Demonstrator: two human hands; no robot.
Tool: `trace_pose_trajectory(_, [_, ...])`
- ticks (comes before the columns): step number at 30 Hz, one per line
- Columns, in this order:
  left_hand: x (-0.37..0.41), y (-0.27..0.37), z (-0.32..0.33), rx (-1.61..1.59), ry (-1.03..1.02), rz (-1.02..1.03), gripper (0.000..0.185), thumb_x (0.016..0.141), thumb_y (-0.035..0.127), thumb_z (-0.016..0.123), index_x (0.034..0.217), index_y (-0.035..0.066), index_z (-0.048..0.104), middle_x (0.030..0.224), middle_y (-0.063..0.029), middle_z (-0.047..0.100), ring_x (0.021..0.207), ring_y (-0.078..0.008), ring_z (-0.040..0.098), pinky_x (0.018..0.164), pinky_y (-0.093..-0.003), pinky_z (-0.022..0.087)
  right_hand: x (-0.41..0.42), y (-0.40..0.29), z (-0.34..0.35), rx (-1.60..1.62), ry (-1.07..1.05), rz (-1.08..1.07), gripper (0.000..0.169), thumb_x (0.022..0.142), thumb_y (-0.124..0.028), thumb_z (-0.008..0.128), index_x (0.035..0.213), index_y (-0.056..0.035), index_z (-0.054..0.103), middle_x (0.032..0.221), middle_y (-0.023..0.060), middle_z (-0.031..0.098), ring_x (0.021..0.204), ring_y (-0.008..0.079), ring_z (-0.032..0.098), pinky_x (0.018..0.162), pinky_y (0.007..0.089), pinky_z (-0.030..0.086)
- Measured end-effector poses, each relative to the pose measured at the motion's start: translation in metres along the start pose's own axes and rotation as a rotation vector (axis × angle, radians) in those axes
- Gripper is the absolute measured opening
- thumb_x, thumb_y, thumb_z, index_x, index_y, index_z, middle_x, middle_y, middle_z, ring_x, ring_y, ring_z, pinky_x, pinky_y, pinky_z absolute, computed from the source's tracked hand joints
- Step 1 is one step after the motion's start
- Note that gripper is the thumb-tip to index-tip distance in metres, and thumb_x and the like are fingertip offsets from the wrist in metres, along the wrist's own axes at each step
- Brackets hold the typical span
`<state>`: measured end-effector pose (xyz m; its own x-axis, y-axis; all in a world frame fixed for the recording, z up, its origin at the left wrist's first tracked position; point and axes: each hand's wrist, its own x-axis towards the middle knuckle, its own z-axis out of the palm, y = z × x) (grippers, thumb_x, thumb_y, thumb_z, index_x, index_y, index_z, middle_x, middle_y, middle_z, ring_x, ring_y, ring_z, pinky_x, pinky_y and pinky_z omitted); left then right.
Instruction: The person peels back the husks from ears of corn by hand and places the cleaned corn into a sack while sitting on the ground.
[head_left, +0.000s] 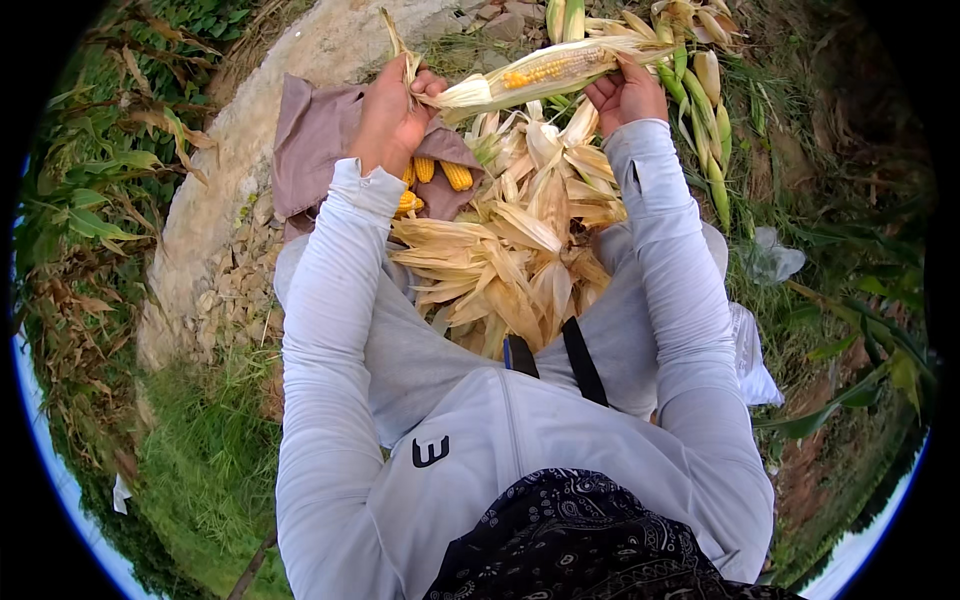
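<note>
An ear of corn (551, 71) with its husk partly opened is stretched between my hands, its white and yellow kernels showing. My left hand (401, 105) grips dry husk at the ear's left end. At the other end my right hand (628, 90) holds the husk, fingers curled behind it. Below the ear lies a heap of dry corn husks (540, 217), reaching down between my legs. Bare yellow cobs (456, 175) rest on a brownish-mauve cloth (311, 139), beneath and beside my left wrist.
Unhusked green ears (709, 127) lie in the grass at the upper right. A clear plastic bag (776, 256) and a white bag (750, 360) are beside my right leg. Loose stones (244, 277) and a pale dirt strip (202, 202) lie left. Corn plants (105, 202) border both sides.
</note>
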<state>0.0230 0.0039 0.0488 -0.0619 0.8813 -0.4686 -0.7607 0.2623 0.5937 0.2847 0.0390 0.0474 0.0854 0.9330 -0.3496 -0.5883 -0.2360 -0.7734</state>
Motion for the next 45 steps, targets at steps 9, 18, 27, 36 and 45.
trace_pose_trajectory(9, [-0.005,-0.008,-0.008,0.469,0.195,0.029,0.027,0.094,0.016,0.053,0.112,-0.004,0.051,0.077,-0.005,0.056,0.073,-0.0197,0.056,0.075,-0.0348,0.051,0.0,-0.005,-0.001,-0.111,0.085,-0.06,0.02,0.093,-0.023,0.054,0.102,-0.0047,0.052,0.093,0.0092,0.063,0.075,0.0218,0.065,0.065,0.0344,0.056])
trace_pose_trajectory(18, [-0.023,-0.026,0.021,1.08,0.036,0.822,0.018,0.089,0.013,0.062,0.103,0.002,0.065,0.067,-0.0042,0.061,0.061,-0.0087,0.056,0.055,-0.0252,0.043,-0.003,0.033,0.0,-0.171,0.029,-0.075,0.026,0.095,-0.024,0.056,0.107,-0.0011,0.054,0.101,0.0093,0.063,0.083,0.0216,0.064,0.071,0.0338,0.055])
trace_pose_trajectory(27, [-0.014,-0.071,0.009,1.562,-0.028,1.268,0.045,0.091,0.037,0.061,0.116,-0.002,0.058,0.093,-0.0114,0.065,0.075,-0.0107,0.057,0.067,-0.0281,0.047,-0.025,0.043,0.006,-0.072,-0.204,0.146,0.019,0.096,-0.016,0.052,0.109,-0.0021,0.05,0.102,0.0123,0.063,0.09,0.023,0.065,0.085,0.0377,0.056])
trace_pose_trajectory(36, [-0.021,-0.071,0.029,0.739,-0.063,0.561,0.032,0.097,0.028,0.051,0.099,-0.004,0.051,0.089,-0.0149,0.062,0.085,-0.0246,0.058,0.077,-0.034,0.044,-0.023,0.039,0.009,0.077,-0.305,0.243,0.031,0.098,-0.024,0.05,0.115,0.0018,0.053,0.114,0.017,0.063,0.106,0.0251,0.063,0.096,0.0383,0.051])
trace_pose_trajectory(45, [0.007,-0.004,0.003,-0.097,0.211,0.232,0.035,0.102,0.025,0.037,0.115,-0.007,0.035,0.099,-0.0247,0.055,0.092,-0.037,0.06,0.082,-0.0537,0.054,-0.054,0.043,0.03,0.127,-0.287,0.279,0.02,0.099,-0.026,0.048,0.11,-0.01,0.055,0.106,0.005,0.065,0.094,0.0214,0.065,0.084,0.0385,0.052])
